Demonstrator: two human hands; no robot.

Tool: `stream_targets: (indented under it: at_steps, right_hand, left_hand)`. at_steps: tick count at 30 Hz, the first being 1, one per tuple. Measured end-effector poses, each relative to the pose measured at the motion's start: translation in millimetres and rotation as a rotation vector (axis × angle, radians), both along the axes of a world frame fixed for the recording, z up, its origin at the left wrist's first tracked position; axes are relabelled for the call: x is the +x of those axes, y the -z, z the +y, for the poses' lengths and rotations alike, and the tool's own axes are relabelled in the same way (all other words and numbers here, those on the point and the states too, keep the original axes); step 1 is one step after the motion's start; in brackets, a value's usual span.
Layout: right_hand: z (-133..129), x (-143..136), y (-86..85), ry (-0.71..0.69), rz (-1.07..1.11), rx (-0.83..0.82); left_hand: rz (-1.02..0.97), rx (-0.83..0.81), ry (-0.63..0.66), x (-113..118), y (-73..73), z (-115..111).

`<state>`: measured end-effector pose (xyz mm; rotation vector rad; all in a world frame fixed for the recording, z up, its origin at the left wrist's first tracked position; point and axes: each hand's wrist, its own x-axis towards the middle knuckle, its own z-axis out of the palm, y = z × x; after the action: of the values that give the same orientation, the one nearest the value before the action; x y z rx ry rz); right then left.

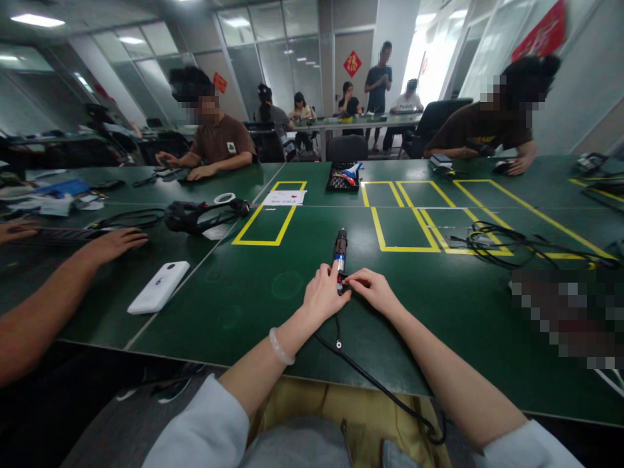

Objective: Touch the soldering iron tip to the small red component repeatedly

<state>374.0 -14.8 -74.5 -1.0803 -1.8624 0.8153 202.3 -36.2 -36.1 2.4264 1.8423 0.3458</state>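
Partly, your left hand (322, 296) hides the rear of the slim, cylindrical black-and-silver tool with a blue band (340, 249), its fingers grasping it above or on the dark green bench (253, 292). Your right hand's (376, 290) fingertips meet beside a small red part (342, 281) at the tail; whether they pinch it, I cannot tell. The tool sits straight before you, its thin tip pointing away. Beyond, a red diamond-shaped sign (352, 64) reads "福"; the white paper card's (284, 197) lettering is too small to read.
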Motion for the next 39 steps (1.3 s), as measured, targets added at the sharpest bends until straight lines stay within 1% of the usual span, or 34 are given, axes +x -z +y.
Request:
stream_targets:
  at_steps: [4,6,9,12,15,17,19,23,27,32,34,36,38,39]
  right_hand:
    - [-1,1,-1.8,0.038,0.065,-0.073]
    - [-1,2,-1.3,0.033,0.102,-0.104]
    - [-1,1,0.1,0.004,0.15,-0.143]
    - [0,1,2.3,-0.025,0.166,-0.158]
    - [2,3,4.8,-0.042,0.17,-0.165]
    - [2,4,5.6,-0.053,0.16,-0.171]
    - [2,4,4.9,-0.057,0.133,-0.172]
    - [-1,4,1.6,-0.051,0.069,-0.164]
    - [-2,3,-0.2,-0.055,0.039,-0.159]
    - [-1,2,0.7,-0.061,0.01,-0.153]
    - [-1,3,1.2,-0.062,0.008,-0.153]
    - [-1,3,1.4,-0.063,0.01,-0.15]
    - [-1,2,1.1,-0.065,0.011,-0.148]
    - [-2,2,0.7,-0.066,0.012,-0.15]
  left_hand:
    - [0.029,0.008,-0.056,5,-3.8,2]
    - [0.05,0.009,-0.077,5,-4.9,4]
    - [0.073,0.025,-0.071,2,-5.0,6]
    - [0.108,0.057,-0.056,-10,-4.1,7]
    - [0.161,0.071,-0.051,-30,-4.0,6]
    - [0.194,0.066,-0.06,-50,-4.8,5]
    - [0.222,0.059,-0.081,-76,-6.1,4]
    - [0.272,0.031,-0.15,-139,-9.0,6]
    - [0.326,-0.008,-0.247,-204,-11.5,11]
    - [0.327,-0.084,-0.362,-273,-12.5,22]
    - [0.313,-0.106,-0.382,-295,-12.9,28]
    - [0.306,-0.129,-0.388,-312,-14.5,32]
    - [0.309,-0.137,-0.393,-321,-17.2,33]
    - [0.313,-0.123,-0.392,-321,-18.6,32]
